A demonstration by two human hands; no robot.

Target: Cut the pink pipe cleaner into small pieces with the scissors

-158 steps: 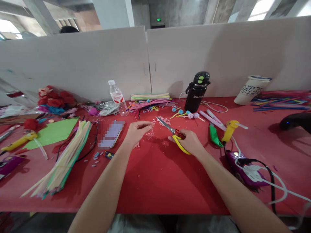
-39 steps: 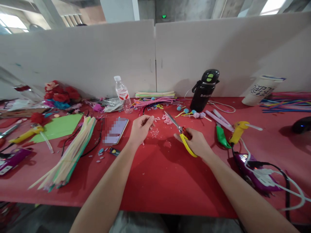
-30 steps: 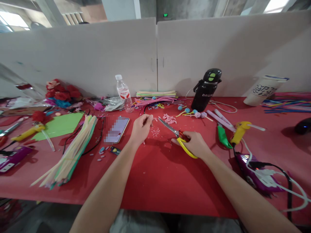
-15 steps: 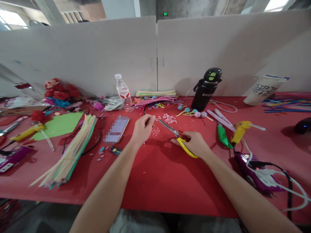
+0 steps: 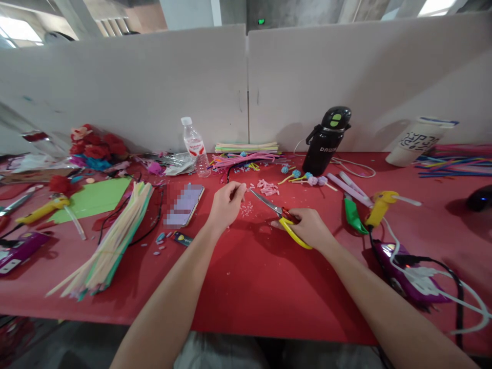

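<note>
My right hand [image 5: 305, 225] grips a pair of scissors [image 5: 294, 236] with yellow and red handles, its blades pointing up and left toward my left hand. Thumb and fingertips of my left hand [image 5: 229, 201] are pinched together; a tiny pinkish bit seems to show at the tips, too small to name. Just beyond the blades lies a small heap of short pink pieces [image 5: 268, 187]. Finer pink scraps [image 5: 246, 208] are scattered on the red tabletop [image 5: 246, 287] between the hands.
Left of my arms are a phone [image 5: 186, 206], a bundle of pale fuzzy sticks [image 5: 111, 246] and green paper [image 5: 96, 197]. Behind stand a plastic bottle [image 5: 195, 148] and a black flask [image 5: 326, 143]. To the right are a yellow glue gun [image 5: 380, 209] and a purple power strip [image 5: 407, 282] with cables.
Almost nothing differs. Both hands and the scissors keep nearly the same place, and the scene shifts only slightly with the camera.
</note>
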